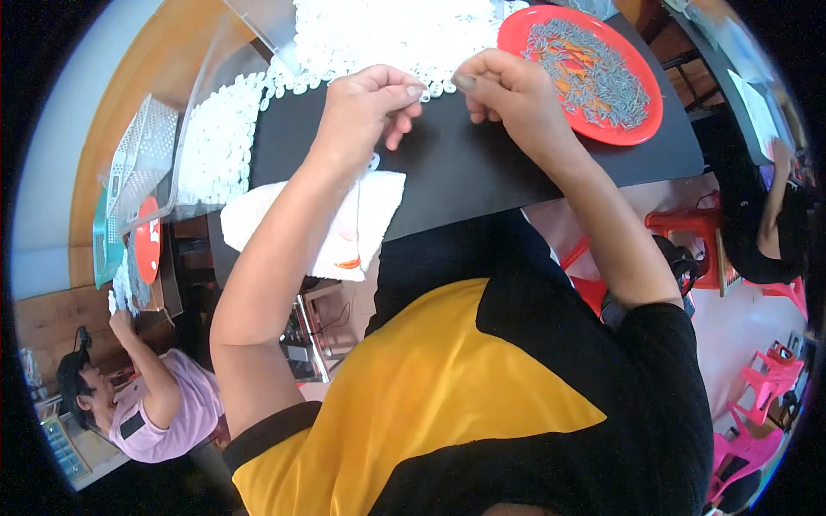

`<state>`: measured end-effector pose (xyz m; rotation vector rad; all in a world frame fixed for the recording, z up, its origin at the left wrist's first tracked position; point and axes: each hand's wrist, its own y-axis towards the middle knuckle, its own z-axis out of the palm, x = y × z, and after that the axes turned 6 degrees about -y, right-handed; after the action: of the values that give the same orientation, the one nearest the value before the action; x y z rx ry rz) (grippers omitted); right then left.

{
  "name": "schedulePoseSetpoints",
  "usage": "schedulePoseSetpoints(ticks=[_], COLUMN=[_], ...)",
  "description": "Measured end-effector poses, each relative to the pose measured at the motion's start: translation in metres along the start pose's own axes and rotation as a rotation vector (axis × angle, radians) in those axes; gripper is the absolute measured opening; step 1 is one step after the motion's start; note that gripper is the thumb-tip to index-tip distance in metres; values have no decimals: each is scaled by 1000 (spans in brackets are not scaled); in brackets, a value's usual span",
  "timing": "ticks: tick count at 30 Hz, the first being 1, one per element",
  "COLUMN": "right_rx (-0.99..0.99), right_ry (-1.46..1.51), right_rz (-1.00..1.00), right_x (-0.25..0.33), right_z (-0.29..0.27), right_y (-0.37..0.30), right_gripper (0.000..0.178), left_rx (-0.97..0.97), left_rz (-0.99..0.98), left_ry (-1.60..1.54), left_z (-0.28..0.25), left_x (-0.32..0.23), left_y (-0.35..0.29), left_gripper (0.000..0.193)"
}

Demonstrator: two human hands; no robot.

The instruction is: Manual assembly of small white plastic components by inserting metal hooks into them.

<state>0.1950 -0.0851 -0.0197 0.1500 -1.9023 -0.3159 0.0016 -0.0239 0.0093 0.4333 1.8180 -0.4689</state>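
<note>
My left hand (370, 103) pinches a small white ring-like plastic piece (424, 96) between thumb and forefinger over the dark table. Facing it a short way to the right, my right hand (509, 90) has its thumb and forefinger pressed together. Whatever sits in that pinch is too small to make out. Beyond both hands spreads a big heap of similar white plastic pieces (370, 43). A red plate (650, 129) beside my right hand carries many small grey nails or screws (615, 90). Under my left forearm lies a white cloth (379, 206).
A loose white piece (373, 162) rests near the cloth. More white pieces (215, 142) fill a clear-sided tray at left. Beyond it stand a white basket (146, 142) and a co-worker (155, 396) at another table. Red stools (688, 225) and pink chairs (761, 387) are at right.
</note>
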Motion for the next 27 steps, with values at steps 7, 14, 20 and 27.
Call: schedulePoseSetpoints(ticks=[7,14,20,27], right_rx=[29,-37,-233,-103], right_ry=[249,76,-382,-46], right_rz=[-69,-183,-519,-381], right_x=[18,25,25,19], right_z=[7,6,17,19], right_y=[29,52,59,54], right_gripper=[22,14,10,11], left_rx=[75,66,116,54], left_rz=[41,-21,-18,128], left_ry=[-805,-990,-1075,-938], left_z=[6,6,-6,-11], left_x=[-5,-6,3,7], left_y=[15,25,31,33], left_gripper=[17,18,18,15])
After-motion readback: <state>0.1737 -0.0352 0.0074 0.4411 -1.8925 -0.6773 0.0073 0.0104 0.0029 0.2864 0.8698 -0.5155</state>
